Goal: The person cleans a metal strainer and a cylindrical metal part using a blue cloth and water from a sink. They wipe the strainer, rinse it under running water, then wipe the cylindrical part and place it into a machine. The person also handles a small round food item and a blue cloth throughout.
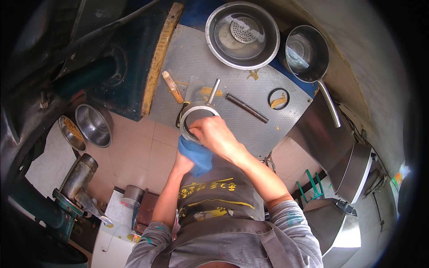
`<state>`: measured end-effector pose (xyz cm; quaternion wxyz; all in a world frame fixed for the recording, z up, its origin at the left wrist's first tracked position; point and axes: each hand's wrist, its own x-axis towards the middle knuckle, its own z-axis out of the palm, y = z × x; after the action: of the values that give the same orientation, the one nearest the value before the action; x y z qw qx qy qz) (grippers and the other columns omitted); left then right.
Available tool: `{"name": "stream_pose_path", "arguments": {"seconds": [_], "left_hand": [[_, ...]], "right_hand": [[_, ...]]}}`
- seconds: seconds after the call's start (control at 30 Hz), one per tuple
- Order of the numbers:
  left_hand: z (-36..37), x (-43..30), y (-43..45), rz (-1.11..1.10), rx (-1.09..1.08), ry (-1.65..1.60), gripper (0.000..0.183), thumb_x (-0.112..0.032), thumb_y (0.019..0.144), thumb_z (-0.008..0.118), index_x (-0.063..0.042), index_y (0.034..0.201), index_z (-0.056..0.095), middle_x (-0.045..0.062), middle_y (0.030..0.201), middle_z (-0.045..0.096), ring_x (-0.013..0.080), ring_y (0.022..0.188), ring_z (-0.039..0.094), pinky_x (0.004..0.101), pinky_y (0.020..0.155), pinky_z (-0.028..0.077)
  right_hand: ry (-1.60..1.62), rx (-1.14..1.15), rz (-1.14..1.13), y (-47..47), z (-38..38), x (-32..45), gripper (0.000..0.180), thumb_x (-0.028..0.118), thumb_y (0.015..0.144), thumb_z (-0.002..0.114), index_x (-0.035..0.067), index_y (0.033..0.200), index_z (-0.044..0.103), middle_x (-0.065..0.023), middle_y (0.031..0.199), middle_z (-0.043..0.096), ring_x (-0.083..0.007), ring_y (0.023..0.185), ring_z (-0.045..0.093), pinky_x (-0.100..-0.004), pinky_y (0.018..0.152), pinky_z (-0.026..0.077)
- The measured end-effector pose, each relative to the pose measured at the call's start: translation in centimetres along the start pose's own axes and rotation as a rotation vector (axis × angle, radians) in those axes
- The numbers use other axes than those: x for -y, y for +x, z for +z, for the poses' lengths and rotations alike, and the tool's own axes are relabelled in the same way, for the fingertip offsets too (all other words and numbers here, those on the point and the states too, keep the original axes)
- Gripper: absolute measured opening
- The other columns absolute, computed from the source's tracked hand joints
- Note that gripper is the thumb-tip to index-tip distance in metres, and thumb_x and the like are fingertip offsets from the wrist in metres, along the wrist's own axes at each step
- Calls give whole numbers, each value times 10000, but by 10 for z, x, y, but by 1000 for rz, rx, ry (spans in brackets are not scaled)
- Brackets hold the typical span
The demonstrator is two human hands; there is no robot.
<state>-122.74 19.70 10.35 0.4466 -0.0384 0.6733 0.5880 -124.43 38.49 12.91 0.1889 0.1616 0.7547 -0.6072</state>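
Observation:
My left hand (183, 163) grips a blue cloth (195, 157) under the near side of a metal ring (184, 120) with a rod handle (214, 91). My right hand (212, 133) reaches over the ring's near right rim, its fingertips inside the opening; whether they pinch anything is hidden. Beyond the ring, on the textured metal tabletop (234, 78), lie a dark metal rod (247, 108), a wooden stick (172, 87) and a black ring (270, 99) with a yellowish scrap inside it. A black and yellow object (181, 115) is partly hidden behind the ring's left side.
A steel basin (275, 40) with a perforated disc in liquid and a saucepan (307, 53) stand at the far side. A wooden strip (161, 60) edges the left side beside dark machinery (110, 80). Metal bowls (94, 124) are at the lower left, a green stool (313, 187) at the right.

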Motion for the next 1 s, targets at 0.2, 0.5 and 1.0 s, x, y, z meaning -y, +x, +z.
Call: {"name": "stream_pose_path", "arguments": {"seconds": [0.2, 0.5, 1.0], "left_hand": [[-3, -2, -2, -32, 54, 2, 283, -64, 815, 674, -54, 1075, 564, 4, 1040, 591, 104, 952, 557, 281, 802, 485], [-6, 8, -5, -69, 41, -84, 290, -49, 815, 668, -52, 1088, 569, 1, 1017, 600, 100, 927, 566, 277, 805, 490], [-10, 20, -21, -202, 65, -158, 338, -19, 799, 690, -17, 1115, 570, 48, 1042, 617, 123, 944, 591, 298, 837, 494]], "right_hand": [[-52, 84, 87, 8, 19, -11, 128, 82, 754, 619, -11, 807, 688, -206, 726, 640, -367, 726, 644, -415, 691, 509], [77, -15, 89, 3, 16, -3, 86, 59, 730, 620, -19, 759, 640, -206, 693, 632, -372, 688, 643, -419, 643, 510], [-54, -324, 64, -33, -45, 13, 98, 61, 823, 623, 5, 903, 632, -98, 596, 596, -150, 496, 582, -292, 503, 465]]}}
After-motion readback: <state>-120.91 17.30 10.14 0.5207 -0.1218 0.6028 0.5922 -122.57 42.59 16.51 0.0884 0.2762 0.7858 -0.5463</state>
